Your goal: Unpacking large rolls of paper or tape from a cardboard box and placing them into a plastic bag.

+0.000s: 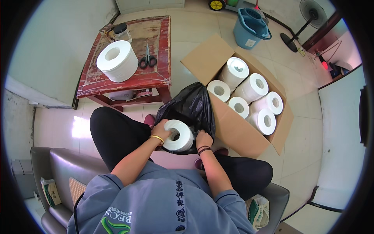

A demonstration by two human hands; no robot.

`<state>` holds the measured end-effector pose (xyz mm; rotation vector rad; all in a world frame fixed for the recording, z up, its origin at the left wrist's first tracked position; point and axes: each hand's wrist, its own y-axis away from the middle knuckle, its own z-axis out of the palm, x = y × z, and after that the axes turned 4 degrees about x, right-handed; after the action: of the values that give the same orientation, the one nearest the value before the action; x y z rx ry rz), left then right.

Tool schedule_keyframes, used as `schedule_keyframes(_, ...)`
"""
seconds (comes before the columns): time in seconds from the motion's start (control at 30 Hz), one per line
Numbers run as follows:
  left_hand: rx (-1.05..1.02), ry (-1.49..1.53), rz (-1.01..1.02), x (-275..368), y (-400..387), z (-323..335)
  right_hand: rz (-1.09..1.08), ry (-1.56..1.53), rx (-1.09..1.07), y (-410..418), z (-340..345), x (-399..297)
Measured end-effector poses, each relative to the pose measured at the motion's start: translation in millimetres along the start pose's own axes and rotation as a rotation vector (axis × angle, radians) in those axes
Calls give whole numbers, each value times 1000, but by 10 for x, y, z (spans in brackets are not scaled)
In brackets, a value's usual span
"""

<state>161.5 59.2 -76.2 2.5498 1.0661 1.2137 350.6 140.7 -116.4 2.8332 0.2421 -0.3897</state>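
Between my knees, a black plastic bag (pixel 191 98) hangs with its mouth spread. A large white toilet paper roll (pixel 184 133) is at the bag's mouth, tilted so its core hole faces me. My left hand (pixel 160 131) grips this roll by its left side, the thumb at the core hole. My right hand (pixel 204 139), fingers curled, pinches the bag's right edge beside the roll. How far the roll's lower part reaches into the bag is hidden. To the right, an open cardboard box (pixel 230 127) holds several similar rolls (pixel 254 87) standing in rows.
A worn red wooden table (pixel 146 77) carries another roll (pixel 119 67), black-handled scissors (pixel 148 60) and a black-lidded jar (pixel 122 32). Beyond the box stand a blue mop bucket (pixel 249 36) and a floor fan (pixel 311 17). I sit on a grey sofa (pixel 76 159) with packets beside me.
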Motion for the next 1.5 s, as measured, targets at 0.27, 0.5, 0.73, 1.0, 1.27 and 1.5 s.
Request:
schedule_keyframes(0.27, 210, -131, 19, 212, 225, 11, 33, 226, -146, -28, 166, 203)
schedule_keyframes(0.5, 235, -272, 252, 228, 88, -31, -190, -849, 23, -21, -275, -169)
schedule_keyframes(0.73, 179, -348, 583, 328, 264, 61, -672, -321, 27, 327, -489, -460)
schedule_keyframes(1.0, 167, -243, -4, 267, 302, 164, -530, -80, 195, 296, -117, -336)
schedule_keyframes(1.27, -139, -405, 82, 123, 119, 88, -541, -87, 127, 257, -54, -300)
schedule_keyframes(1.5, -285, 15, 193, -56, -107, 60, 42, -914, -77, -256, -93, 159)
